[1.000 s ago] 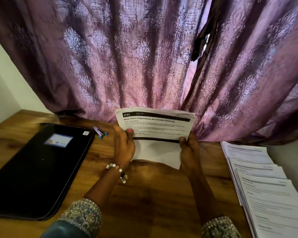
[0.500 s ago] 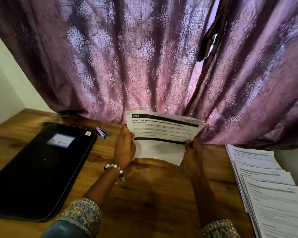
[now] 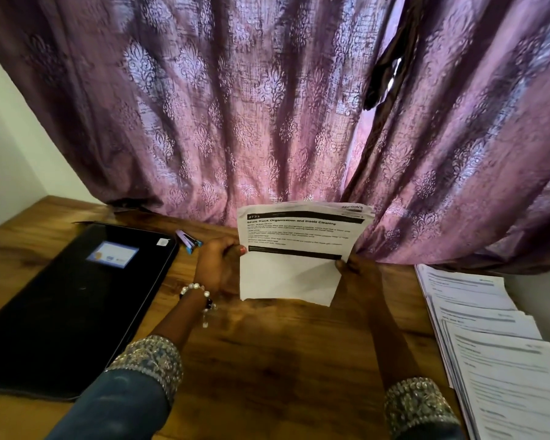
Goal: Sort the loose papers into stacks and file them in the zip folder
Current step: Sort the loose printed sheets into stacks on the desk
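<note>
Presently catalogued: one sheaf of printed papers (image 3: pixel 299 249), held upright between both hands with its lower edge just above or touching the wooden table (image 3: pixel 267 360); contact cannot be confirmed. The left hand (image 3: pixel 218 265) grips the sheaf's left edge, thumb across the front face, fingers behind. The right hand (image 3: pixel 351 274) holds the lower right edge, fingers curled round it, mostly hidden behind the paper. Holding the sheets on end at both sides probably serves to square their edges into one neat stack before filing. The top sheet bears a black header bar and a heading about shoe rack organization; further sheet corners show behind it at upper right. Item two: zip folder (image 3: pixel 61 306), black, lying flat and apparently closed, to the left of the left hand, near but apart from it, presumably waiting to receive finished stacks. Item three: a small lilac stapler-like object (image 3: pixel 188 241), just beyond the left hand, between folder and sheaf. Item four: remaining papers (image 3: pixel 489 344), fanned in overlapping layers to the right of the right hand, well apart, seemingly not yet filed. Backdrop: purple patterned curtain (image 3: pixel 267 106) hanging directly behind the sheaf.
</note>
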